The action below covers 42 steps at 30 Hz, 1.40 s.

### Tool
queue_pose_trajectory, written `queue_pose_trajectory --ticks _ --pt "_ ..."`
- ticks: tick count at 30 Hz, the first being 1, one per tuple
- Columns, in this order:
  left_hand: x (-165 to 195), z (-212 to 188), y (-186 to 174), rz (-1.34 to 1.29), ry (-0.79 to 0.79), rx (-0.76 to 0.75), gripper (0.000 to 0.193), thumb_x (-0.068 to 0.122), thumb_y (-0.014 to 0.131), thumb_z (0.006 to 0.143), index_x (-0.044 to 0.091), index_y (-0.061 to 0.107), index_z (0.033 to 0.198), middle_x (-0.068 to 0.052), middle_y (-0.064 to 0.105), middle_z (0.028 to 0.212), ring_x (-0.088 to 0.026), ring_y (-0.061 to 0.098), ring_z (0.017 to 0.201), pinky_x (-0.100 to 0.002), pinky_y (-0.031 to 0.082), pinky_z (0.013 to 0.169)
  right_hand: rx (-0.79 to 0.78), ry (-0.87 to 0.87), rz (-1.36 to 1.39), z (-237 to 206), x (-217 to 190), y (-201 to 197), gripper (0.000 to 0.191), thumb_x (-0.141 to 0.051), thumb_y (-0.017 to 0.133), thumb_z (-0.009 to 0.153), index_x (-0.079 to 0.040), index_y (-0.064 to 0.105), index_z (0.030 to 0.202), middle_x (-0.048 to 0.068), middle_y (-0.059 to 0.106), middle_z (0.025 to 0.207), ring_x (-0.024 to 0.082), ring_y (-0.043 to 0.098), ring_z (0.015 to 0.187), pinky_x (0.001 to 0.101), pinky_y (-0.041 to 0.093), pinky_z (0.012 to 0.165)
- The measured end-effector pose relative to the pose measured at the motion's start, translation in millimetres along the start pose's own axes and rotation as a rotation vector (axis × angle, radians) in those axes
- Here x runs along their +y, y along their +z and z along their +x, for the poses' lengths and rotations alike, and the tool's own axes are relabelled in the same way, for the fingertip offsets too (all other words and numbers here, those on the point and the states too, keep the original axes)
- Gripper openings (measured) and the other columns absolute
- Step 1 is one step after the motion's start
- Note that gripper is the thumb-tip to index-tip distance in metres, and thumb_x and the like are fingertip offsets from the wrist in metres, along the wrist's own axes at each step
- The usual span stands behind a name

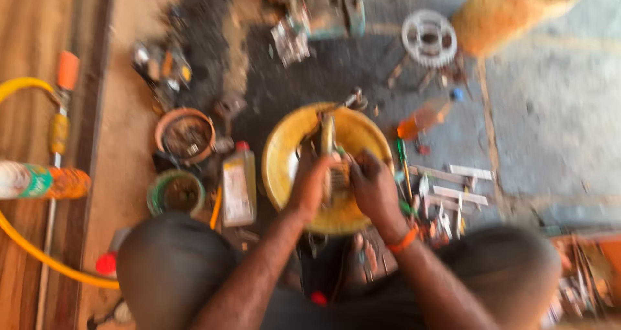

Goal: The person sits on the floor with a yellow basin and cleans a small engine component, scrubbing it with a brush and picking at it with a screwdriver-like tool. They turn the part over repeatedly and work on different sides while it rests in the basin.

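Note:
The frame is blurred by motion. A yellow basin [284, 150] sits on the dark, oily ground between my knees. Over it, both hands hold a long metal part [327, 136] that stands roughly upright. My left hand [312, 178] wraps around its lower section from the left. My right hand [374, 186], with an orange band at the wrist, grips the same part from the right. What lies inside the basin under the hands is hidden.
A small oil bottle with a red cap [239, 186] stands left of the basin, beside a green-rimmed tin [174, 193] and a brown bowl [184, 135]. Spanners and tools [446, 194] lie to the right. A sprocket [429, 38] and an orange bottle [424, 118] lie beyond. A yellow hose [39, 255] curves at left.

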State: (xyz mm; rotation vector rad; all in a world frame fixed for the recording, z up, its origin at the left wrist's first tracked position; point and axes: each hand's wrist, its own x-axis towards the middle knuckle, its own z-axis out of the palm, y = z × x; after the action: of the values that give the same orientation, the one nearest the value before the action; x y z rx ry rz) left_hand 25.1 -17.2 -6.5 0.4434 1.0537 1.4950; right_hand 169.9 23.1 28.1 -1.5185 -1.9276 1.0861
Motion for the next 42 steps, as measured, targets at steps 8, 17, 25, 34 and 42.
queue_pose_trajectory --ticks 8,17,25,34,42 --pt "5.1 2.4 -0.9 0.039 -0.024 0.026 0.060 0.020 0.066 0.087 0.003 0.046 0.141 -0.012 0.064 0.117 -0.019 0.068 0.105 -0.036 0.056 0.092 -0.061 -0.004 0.163 -1.6 31.7 5.5 0.032 -0.030 0.064 0.103 -0.004 0.055 0.087 0.005 0.052 0.067 0.011 0.044 0.060 0.0332 0.039 0.051" --pt "36.7 12.8 -9.6 -0.161 0.052 -0.127 0.067 0.026 0.062 0.087 0.008 0.043 0.148 -0.009 0.062 0.125 -0.021 0.066 0.108 -0.038 0.058 0.086 -0.392 0.724 0.950 62.9 87.6 24.2 0.025 -0.034 0.053 0.105 -0.013 0.065 0.098 0.005 0.061 0.080 0.016 0.054 0.067 0.0372 0.055 0.065" --pt "49.9 4.9 -13.2 -0.330 -0.117 -0.164 0.062 0.032 0.056 0.094 -0.001 0.053 0.146 -0.014 0.066 0.122 -0.022 0.068 0.102 -0.041 0.059 0.087 -0.489 0.188 -0.509 26.4 97.1 82.2 0.038 -0.038 0.053 0.100 -0.009 0.060 0.122 0.022 0.069 0.103 0.040 0.065 0.095 0.0524 0.052 0.084" --pt "74.3 3.3 -15.8 -0.661 -0.158 -0.248 0.058 0.037 0.055 0.096 -0.004 0.059 0.136 -0.019 0.070 0.117 -0.028 0.071 0.099 -0.044 0.060 0.091 -0.542 0.206 -0.784 13.3 83.2 67.7 0.047 -0.041 0.060 0.092 -0.004 0.058 0.121 0.024 0.073 0.106 0.042 0.071 0.103 0.0526 0.054 0.092" --pt "58.0 16.1 -4.0 -0.567 -0.187 0.010 0.051 0.047 0.063 0.087 0.004 0.066 0.116 -0.010 0.072 0.096 -0.024 0.071 0.084 -0.042 0.060 0.075 -0.612 0.169 -0.108 35.9 112.7 31.0 0.032 -0.025 0.056 0.089 -0.013 0.064 0.117 0.004 0.059 0.084 0.018 0.052 0.069 0.0332 0.039 0.059"
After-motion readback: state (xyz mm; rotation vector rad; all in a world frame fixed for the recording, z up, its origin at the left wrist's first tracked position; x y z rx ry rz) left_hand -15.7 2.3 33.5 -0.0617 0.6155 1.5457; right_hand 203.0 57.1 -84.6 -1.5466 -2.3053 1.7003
